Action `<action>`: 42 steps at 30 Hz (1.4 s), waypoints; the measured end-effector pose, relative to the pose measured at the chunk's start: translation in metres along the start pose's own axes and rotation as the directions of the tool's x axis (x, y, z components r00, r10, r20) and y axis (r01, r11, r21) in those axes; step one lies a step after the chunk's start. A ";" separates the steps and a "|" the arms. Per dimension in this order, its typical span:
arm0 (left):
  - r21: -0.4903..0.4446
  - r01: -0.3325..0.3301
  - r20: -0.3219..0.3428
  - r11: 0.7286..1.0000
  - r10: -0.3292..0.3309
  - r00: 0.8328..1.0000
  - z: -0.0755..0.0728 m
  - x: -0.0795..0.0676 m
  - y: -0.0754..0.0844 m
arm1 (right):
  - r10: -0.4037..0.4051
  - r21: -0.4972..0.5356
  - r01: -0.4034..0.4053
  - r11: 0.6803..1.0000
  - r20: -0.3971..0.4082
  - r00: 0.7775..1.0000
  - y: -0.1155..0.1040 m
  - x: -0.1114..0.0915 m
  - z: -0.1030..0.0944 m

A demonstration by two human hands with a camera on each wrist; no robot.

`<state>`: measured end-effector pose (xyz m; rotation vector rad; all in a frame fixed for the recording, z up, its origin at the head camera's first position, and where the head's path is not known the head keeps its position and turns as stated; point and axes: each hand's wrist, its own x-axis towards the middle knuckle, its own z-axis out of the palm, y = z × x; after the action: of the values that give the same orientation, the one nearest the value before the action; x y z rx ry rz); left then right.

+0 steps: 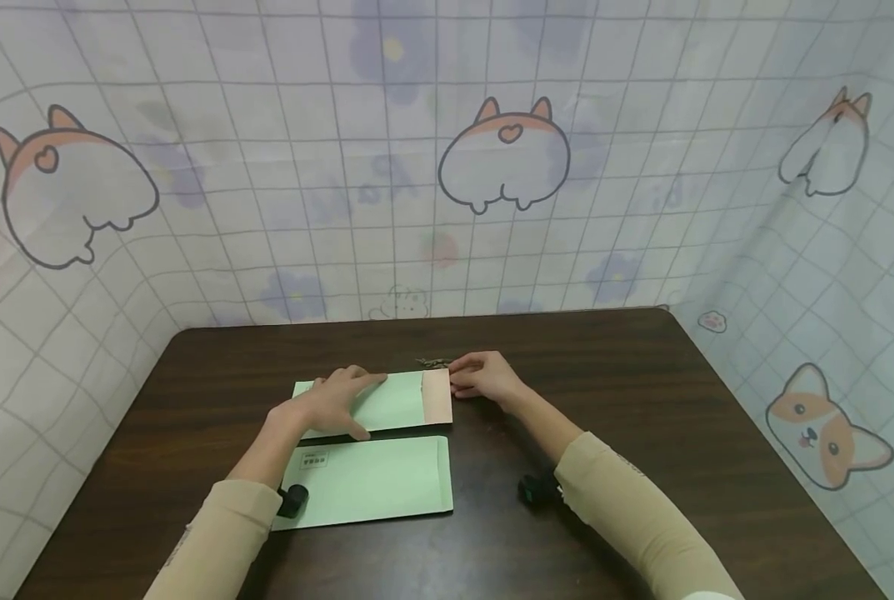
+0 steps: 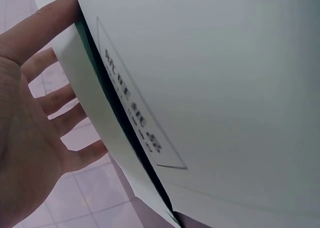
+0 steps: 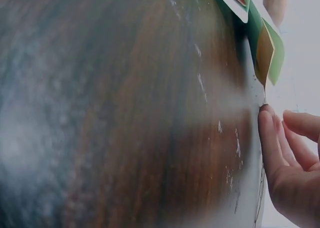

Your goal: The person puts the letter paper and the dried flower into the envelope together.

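Two pale green envelopes lie one behind the other on the table. On the far envelope [image 1: 394, 400] rests my left hand [image 1: 334, 402], fingers spread, thumb at its near edge. A tan strip [image 1: 438, 397] covers that envelope's right end, and its end gapes in the right wrist view. Just beyond this end is my right hand [image 1: 487, 379], its fingers loosely bent and fingertips low at the tabletop; I see nothing clearly held. A small dark, stringy thing [image 1: 433, 363] lies behind the far envelope, close to the right fingertips. The near envelope [image 1: 372, 479] bears a printed box at upper left.
The dark wood table [image 1: 604, 400] reaches back to a white gridded curtain [image 1: 387, 167] with cartoon dogs. Black wrist devices [image 1: 293, 501] sit on both forearms, the left one over the near envelope's left end.
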<state>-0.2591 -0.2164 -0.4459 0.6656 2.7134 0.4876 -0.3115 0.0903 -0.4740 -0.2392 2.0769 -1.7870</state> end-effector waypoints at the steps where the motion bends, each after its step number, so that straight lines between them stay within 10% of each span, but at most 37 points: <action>1: 0.001 0.001 -0.001 1.000 -0.001 1.000 0.000 0.000 0.000 | -0.003 0.005 0.003 1.000 -0.001 1.000 0.000 0.000 0.001; 42: 0.022 0.028 0.000 0.999 -0.028 1.000 0.003 0.004 -0.001 | -0.035 0.086 0.021 0.996 0.162 0.986 -0.005 0.004 0.026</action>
<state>-0.2614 -0.2145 -0.4496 0.6324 2.7280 0.4515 -0.3053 0.0647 -0.4731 -0.3804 1.8897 -1.8014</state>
